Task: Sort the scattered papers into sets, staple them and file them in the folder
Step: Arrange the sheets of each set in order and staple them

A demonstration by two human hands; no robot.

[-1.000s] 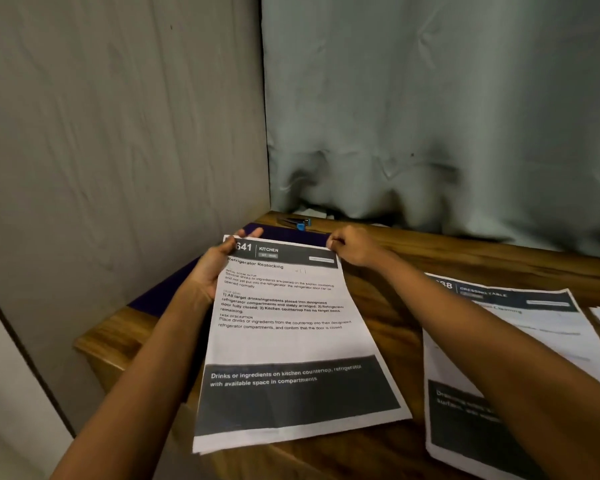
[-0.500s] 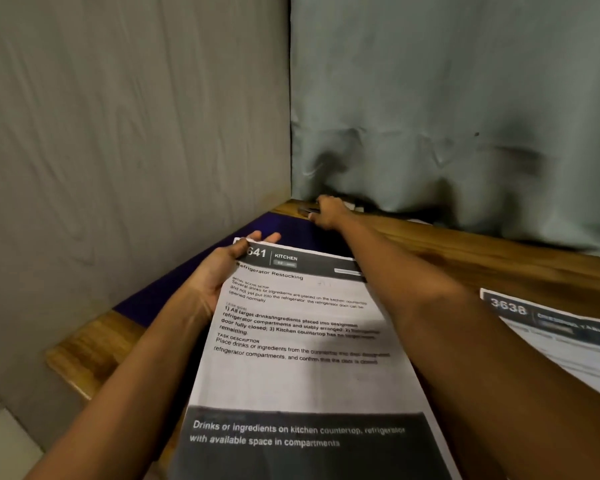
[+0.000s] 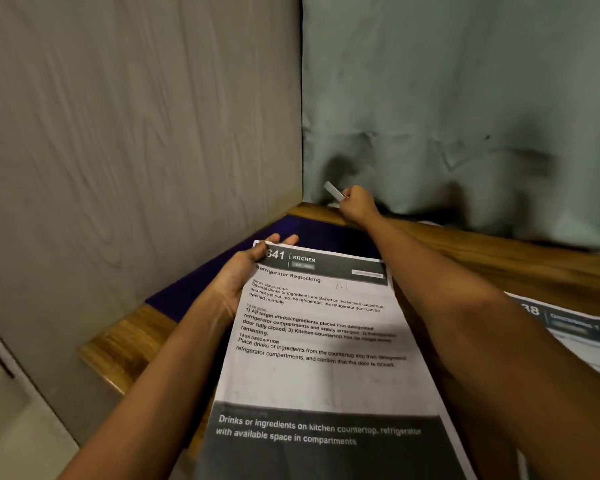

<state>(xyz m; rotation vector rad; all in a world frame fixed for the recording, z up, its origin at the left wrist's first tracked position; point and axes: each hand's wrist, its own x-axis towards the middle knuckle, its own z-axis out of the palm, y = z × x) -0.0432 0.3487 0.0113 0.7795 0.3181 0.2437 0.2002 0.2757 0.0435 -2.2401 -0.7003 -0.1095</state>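
Observation:
My left hand (image 3: 241, 277) grips the top left corner of a printed paper set (image 3: 326, 368) headed "641 KITCHEN, Refrigerator Restocking". The set lies tilted over a dark purple folder (image 3: 219, 271) on the wooden table (image 3: 499, 251). At the far corner of the table my right hand (image 3: 359, 206) is raised a little above the wood. It is closed on a small grey stapler (image 3: 333, 190), whose end sticks out to the upper left of the fist.
Another printed sheet (image 3: 582, 336) headed "DRESSING TABLE" lies on the table at the right, partly behind my right forearm. A grey wood-grain panel (image 3: 136, 133) borders the table on the left, and a pale curtain (image 3: 465, 98) hangs behind it.
My right hand left the paper's top right corner, reached to the far corner and picked up the stapler. My left hand kept its hold on the paper. The view moved closer.

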